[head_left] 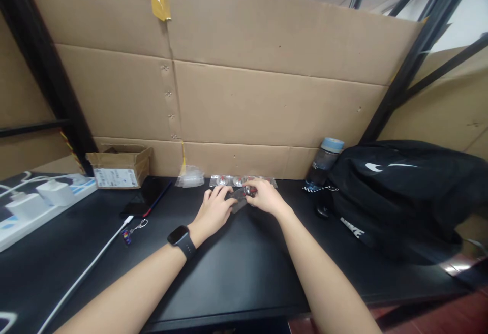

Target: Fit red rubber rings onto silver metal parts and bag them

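Observation:
Both hands meet over the middle of the black table, at a small clear plastic bag [239,205]. A round, shiny silver-and-red piece [249,190] shows at the bag's right end; its kind is too small to tell. My right hand [266,196] pinches the bag at that piece, with thumb and fingers closed. At the bag's left end, the curled fingers of my left hand [216,206] grip the plastic. Just behind the hands lies a row of clear packets [223,180] with similar round pieces, partly hidden by my right hand.
Left of the packets lies a clear bag [190,177]. Further left are an open cardboard box [118,166], a black tablet-like slab [147,196], a keyring [129,233], a white cable [91,265] and a power strip [41,209]. A bottle [322,163] and black bag [404,196] stand right.

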Motion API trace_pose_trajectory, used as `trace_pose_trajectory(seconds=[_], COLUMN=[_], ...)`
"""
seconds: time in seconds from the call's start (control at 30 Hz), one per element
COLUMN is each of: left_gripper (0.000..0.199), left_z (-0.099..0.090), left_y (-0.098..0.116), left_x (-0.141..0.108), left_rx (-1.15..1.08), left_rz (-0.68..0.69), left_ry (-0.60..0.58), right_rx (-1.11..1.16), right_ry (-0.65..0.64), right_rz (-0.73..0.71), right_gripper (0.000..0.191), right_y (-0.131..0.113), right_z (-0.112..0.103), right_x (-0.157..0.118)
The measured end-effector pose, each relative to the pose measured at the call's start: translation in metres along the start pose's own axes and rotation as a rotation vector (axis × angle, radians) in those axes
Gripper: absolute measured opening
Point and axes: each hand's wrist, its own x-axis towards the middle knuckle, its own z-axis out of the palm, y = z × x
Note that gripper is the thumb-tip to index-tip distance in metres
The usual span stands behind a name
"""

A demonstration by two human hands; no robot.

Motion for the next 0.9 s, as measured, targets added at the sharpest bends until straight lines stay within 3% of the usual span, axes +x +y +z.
trace_pose_trajectory(seconds=[0.17,0.33,0.5,0.63,0.77,0.9], left_gripper=[0.026,0.022,0.017,0.013,0.015,0.015], left_z=[-0.004,-0.011,-0.011,-0.011,-0.014,-0.015], left_y=[0.004,0.002,0.000,-0.002,-0.004,-0.008], left_x=[0.003,0.005,0.003,0.002,0.004,0.004], left_rx=[0.125,0.160,0.108,0.140,0.174,0.088], left_rz=[0.024,0.010,0.107,0.062,0.014,0.102], left_ry=[0.016,0.019,-0.054,-0.040,-0.019,-0.102], right_rx=[0.015,0.041,-0.091,-0.133,-0.135,-0.116], right_ry=[-0.089,-0.146,-0.264,-0.366,-0.393,-0.414], right_rz=[-0.016,-0.016,0.023,0.012,0.015,0.016], right_gripper=[0.047,0.064,0.049,0.035,0.031,0.027], right_y=[-0.001,-0.003,-0.010,-0.019,-0.024,-0.024], right_z=[-0.004,-0.006,-0.008,-0.009,-0.009,-0.008], right_x=[-0.001,-0.003,-0.008,-0.012,-0.013,-0.013])
